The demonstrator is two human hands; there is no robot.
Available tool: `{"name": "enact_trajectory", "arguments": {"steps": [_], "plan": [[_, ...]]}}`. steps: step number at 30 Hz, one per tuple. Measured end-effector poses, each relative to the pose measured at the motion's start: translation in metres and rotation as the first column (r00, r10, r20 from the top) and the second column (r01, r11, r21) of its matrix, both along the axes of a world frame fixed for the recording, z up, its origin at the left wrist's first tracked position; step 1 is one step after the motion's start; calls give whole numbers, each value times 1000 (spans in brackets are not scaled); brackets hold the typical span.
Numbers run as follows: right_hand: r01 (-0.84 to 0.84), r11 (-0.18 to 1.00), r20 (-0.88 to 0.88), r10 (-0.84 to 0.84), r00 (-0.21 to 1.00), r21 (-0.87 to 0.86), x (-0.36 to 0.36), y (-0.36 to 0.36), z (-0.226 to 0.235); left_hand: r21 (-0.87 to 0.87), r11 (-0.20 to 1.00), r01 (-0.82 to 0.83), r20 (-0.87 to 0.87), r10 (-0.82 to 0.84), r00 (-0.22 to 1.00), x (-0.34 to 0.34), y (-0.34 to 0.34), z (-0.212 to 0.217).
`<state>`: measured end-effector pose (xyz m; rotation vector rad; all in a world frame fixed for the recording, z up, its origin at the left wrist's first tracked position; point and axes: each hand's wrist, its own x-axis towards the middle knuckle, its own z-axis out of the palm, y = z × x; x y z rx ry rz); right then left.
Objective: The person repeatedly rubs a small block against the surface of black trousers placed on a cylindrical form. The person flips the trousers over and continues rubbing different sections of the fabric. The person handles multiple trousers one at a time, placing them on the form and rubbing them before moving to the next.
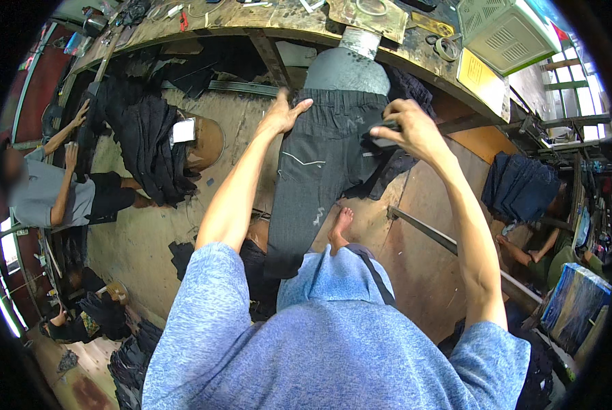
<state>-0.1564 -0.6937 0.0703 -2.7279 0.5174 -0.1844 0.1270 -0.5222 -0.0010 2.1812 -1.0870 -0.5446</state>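
Dark grey trousers [299, 171] with an elastic waistband hang over the rounded end of a grey padded form [340, 68]. Pale stitching and light thread marks show on the leg. My left hand [285, 115] is at the left end of the waistband, thumb and fingers apart, the thumb lying toward the cloth. Just off the right side of the waistband, my right hand [415, 130] is closed around a small dark tool [382, 130]; its exact kind is hidden by the fingers.
Ahead runs a worn wooden bench [244, 17] with scissors [432, 39], tape rolls [447, 48] and a white-green plastic crate [511, 34]. Dark garments [149, 143] are heaped at left, beside a seated person [60, 184]. Folded dark garments [521, 184] and a metal bar [449, 242] are at right.
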Motion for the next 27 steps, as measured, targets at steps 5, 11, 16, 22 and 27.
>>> {"name": "enact_trajectory", "arguments": {"steps": [5,11,16,22,27], "plan": [[366,868,434,-488,758,336,11,91,29,-179,613,770,518,-606,603,-29,0,-16],[-368,915,591,206,780,166,38,216,-112,-19,537,843,465,-742,483,-23,-46,-42],[-109,953,388,-9,921,282,42,262,-116,-147,534,833,553,-654,517,-22,-41,-51],[-287,651,231,174,957,703,28,260,-79,-156,544,825,487,-684,543,-23,-40,-46],[-39,864,315,-141,939,502,24,245,-96,-125,543,831,509,-684,523,-21,-41,-45]]}}
